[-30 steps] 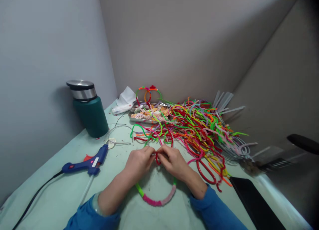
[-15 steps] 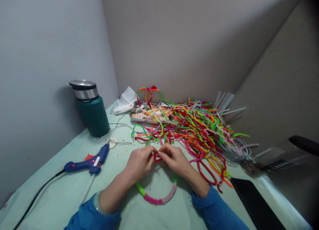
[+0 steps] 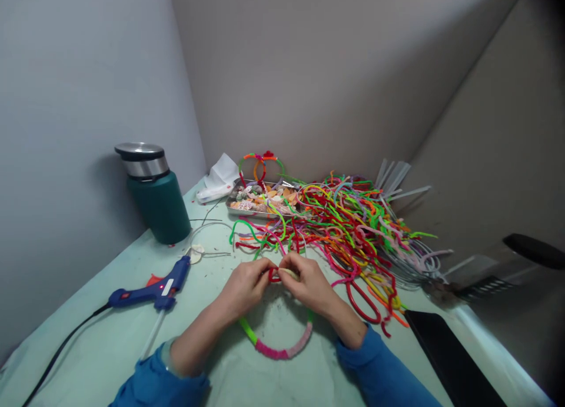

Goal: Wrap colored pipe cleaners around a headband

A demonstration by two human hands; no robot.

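Observation:
My left hand and my right hand meet over the middle of the table. Both are closed in a pinch on a small bent loop of red pipe cleaner. A pale sliver shows between my right fingers; I cannot make out what it is. Below my hands, between the forearms, curves a hoop wrapped in green, magenta and pale pink fuzzy sections. Its upper part is hidden behind my hands. Just beyond my fingers, loose green and pink pipe cleaners lie on the table.
A blue glue gun with its black cord lies left, before a teal bottle. At the back stands a metal tray of small pieces, with wrapped rings behind. Right are tangled pipe cleaners, red-handled scissors and a black flat object.
My right fingers have shifted and a pale sliver now shows between them. The red loop looks flatter. The whole view has slid slightly; the hoop stays between my forearms.

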